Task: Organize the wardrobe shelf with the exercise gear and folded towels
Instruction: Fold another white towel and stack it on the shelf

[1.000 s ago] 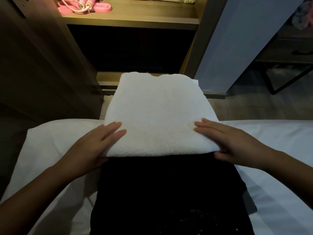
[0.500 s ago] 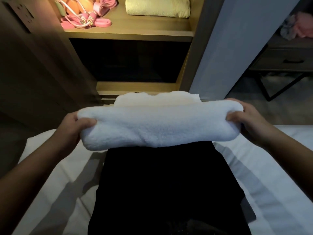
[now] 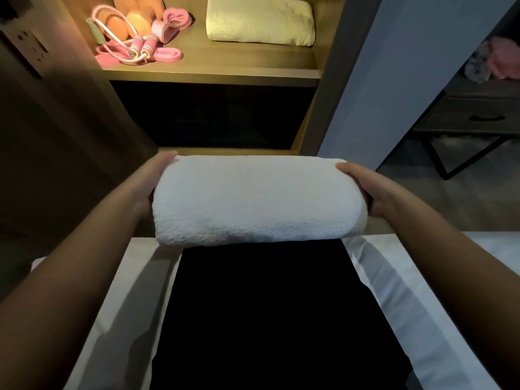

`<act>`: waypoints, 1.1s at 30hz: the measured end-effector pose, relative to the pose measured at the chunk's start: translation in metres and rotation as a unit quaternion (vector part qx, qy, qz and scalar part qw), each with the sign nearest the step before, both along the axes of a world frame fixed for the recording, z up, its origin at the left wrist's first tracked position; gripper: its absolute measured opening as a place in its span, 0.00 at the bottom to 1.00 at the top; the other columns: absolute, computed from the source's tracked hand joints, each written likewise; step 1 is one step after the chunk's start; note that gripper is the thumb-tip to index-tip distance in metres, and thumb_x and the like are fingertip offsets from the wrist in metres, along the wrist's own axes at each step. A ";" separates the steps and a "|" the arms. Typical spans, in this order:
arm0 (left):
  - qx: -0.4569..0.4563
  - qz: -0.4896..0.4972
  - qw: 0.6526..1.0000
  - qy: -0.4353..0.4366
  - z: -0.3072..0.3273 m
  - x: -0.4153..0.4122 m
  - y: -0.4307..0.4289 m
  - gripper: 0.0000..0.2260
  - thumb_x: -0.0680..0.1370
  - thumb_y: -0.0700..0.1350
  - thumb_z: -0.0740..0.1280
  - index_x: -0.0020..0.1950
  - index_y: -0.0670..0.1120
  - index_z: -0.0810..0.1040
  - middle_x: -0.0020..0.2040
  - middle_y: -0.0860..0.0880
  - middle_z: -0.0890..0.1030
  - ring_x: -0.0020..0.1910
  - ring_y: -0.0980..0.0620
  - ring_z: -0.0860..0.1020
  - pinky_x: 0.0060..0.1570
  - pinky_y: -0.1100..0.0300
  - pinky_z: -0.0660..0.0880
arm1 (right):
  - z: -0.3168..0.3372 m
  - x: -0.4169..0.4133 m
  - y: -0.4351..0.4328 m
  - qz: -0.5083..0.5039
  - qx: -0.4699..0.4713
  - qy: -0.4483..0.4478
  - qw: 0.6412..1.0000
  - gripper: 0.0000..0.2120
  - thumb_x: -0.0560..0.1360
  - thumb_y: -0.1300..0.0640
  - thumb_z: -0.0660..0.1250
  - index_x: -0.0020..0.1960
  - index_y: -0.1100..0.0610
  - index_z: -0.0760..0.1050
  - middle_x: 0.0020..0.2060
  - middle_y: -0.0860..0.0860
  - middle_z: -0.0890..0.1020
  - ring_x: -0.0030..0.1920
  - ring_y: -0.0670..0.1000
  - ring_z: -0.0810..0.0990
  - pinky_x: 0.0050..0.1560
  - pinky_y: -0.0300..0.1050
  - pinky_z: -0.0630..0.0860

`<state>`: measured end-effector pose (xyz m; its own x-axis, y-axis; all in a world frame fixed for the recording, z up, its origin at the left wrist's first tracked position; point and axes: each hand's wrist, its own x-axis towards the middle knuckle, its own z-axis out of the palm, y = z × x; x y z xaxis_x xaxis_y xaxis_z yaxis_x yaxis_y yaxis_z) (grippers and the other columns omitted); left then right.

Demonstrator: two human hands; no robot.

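A folded white towel is held in the air between the bed and the wardrobe. My left hand grips its left end and my right hand grips its right end, fingers hidden under it. Above, the lit wardrobe shelf carries a folded cream towel on its right side. On the shelf's left lie a pink skipping rope, pink resistance bands and orange rounded gear.
A black cloth lies on the white bed below the towel. Under the shelf is a dark compartment. A grey wall panel stands right of the wardrobe, and a dark drawer table farther right.
My hands went from resting flat on the towel on the bed to gripping its ends and lifting it. The towel has risen and moved forward toward the wardrobe.
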<state>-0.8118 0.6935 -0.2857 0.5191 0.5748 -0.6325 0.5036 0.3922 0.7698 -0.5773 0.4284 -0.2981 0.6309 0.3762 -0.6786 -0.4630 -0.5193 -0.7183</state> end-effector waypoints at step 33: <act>0.127 0.022 0.991 0.046 -0.037 0.009 0.027 0.20 0.79 0.50 0.67 0.66 0.44 0.67 0.54 0.46 0.76 0.45 0.51 0.76 0.39 0.54 0.74 | -0.020 0.028 0.012 0.029 0.009 -0.050 0.998 0.18 0.78 0.52 0.66 0.63 0.61 0.72 0.47 0.52 0.81 0.45 0.51 0.80 0.40 0.45 0.77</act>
<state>-0.8028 0.7204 -0.3223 0.4367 0.7422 -0.5085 0.5626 0.2158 0.7981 -0.5488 0.4408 -0.3178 0.6717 0.4255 -0.6065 -0.3587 -0.5295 -0.7688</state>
